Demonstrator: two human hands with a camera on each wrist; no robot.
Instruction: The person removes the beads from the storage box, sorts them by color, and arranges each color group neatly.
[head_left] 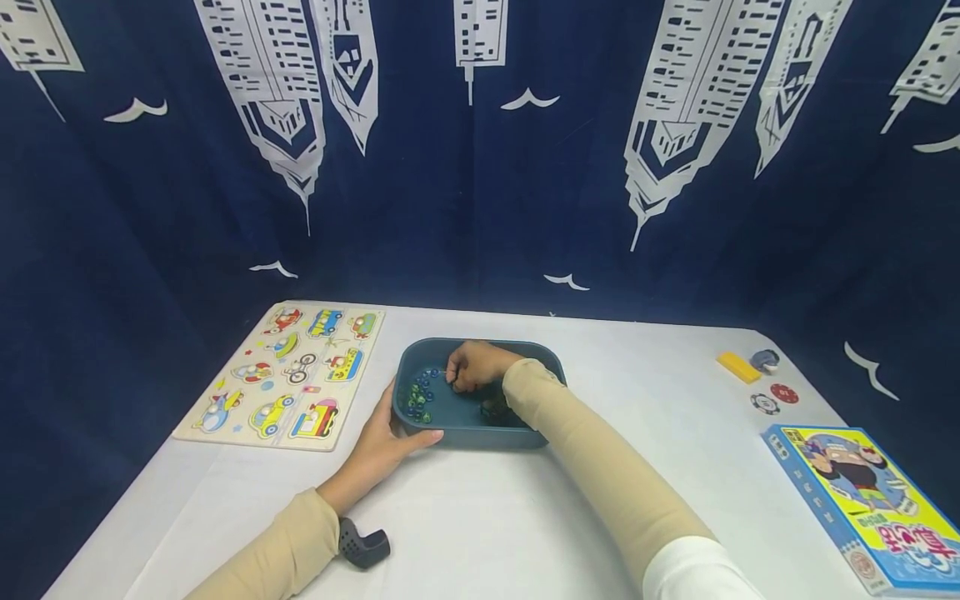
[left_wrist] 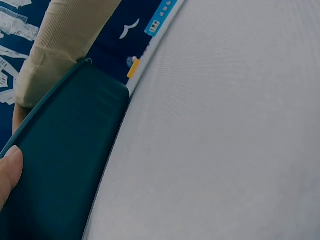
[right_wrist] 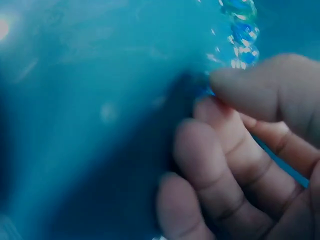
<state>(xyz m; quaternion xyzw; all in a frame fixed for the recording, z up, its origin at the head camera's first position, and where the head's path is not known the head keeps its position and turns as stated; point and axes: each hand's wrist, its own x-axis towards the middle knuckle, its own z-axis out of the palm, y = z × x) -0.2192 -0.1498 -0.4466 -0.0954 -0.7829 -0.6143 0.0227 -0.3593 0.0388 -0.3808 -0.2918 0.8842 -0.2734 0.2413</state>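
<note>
A dark teal plastic box (head_left: pixel 480 438) stands on the white table. My left hand (head_left: pixel 381 446) grips its near left corner, with the thumb (left_wrist: pixel 9 170) along the front wall. Inside the box, my right hand (head_left: pixel 477 367) is lowered toward the floor with fingers curled. Between its thumb and index finger (right_wrist: pixel 217 112) a small shiny blue marble shows, mostly hidden. Several blue and green glass marbles (head_left: pixel 417 397) lie along the box's left side. A dark cluster (head_left: pixel 493 408) sits under my right wrist, too shaded to make out.
A wooden picture puzzle board (head_left: pixel 288 375) lies to the left. On the right are a yellow block (head_left: pixel 738 367), a bluish-grey object (head_left: pixel 765 361), a red chip (head_left: pixel 784 393), a black-and-white chip (head_left: pixel 765 404) and a game box (head_left: pixel 870 508). A dark curtain (head_left: pixel 480 208) hangs behind the table.
</note>
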